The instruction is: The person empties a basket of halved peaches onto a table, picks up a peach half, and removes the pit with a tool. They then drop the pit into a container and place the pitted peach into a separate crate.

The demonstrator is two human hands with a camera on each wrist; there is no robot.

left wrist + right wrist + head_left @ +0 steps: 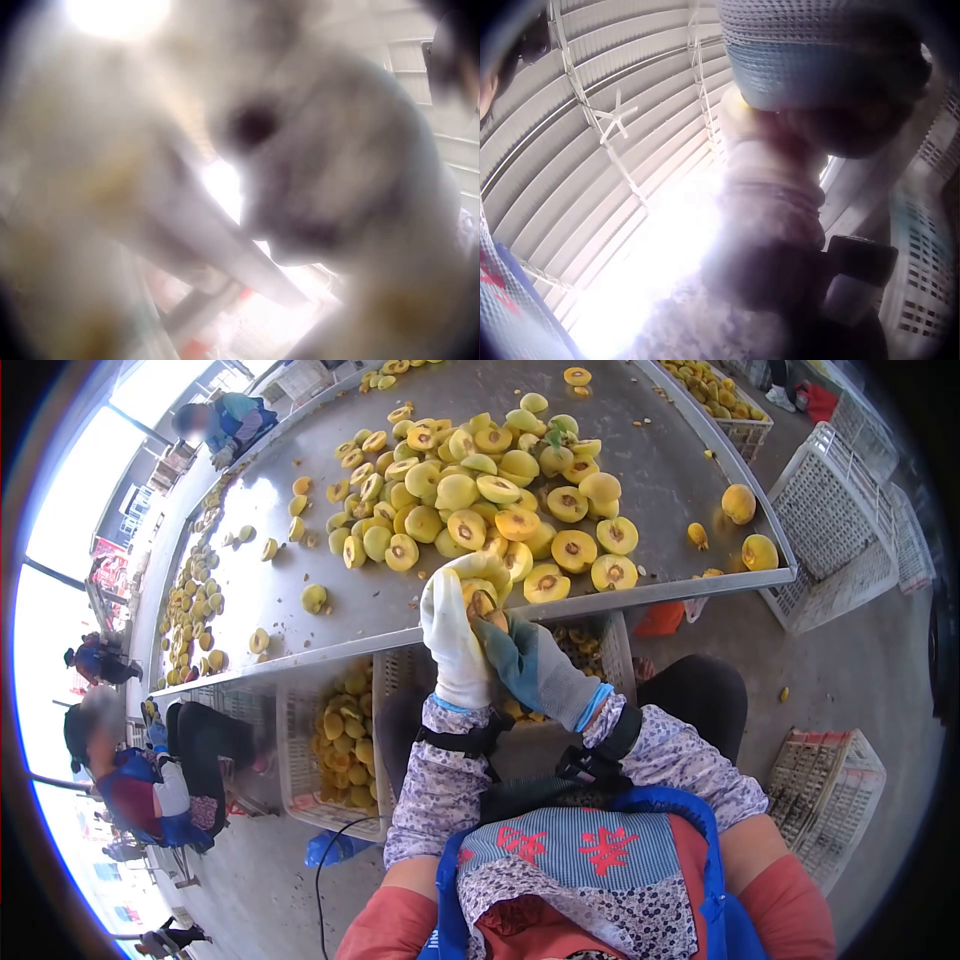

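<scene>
My left hand [457,635], in a white glove, grips a halved yellow peach [480,598] just over the near edge of the metal table. Its cut face, with a brown hollow or pit, is turned toward me. From the right comes my right hand [548,668], in a grey and blue-green glove, its curled fingers pinching at the lower side of that peach half. I cannot tell whether a small tool is also in this hand. Right behind both hands lies a heap of halved yellow peaches [455,490], many showing brown pits. Both wrist views are mostly blurred by close gloves.
The metal table [370,605] has a raised rim and bears scattered fruit. Below it, a crate of peach halves [345,745] stands by my left leg. White plastic crates [835,510] are stacked at right, with another crate [825,800] nearer. A seated person [150,780] works at left.
</scene>
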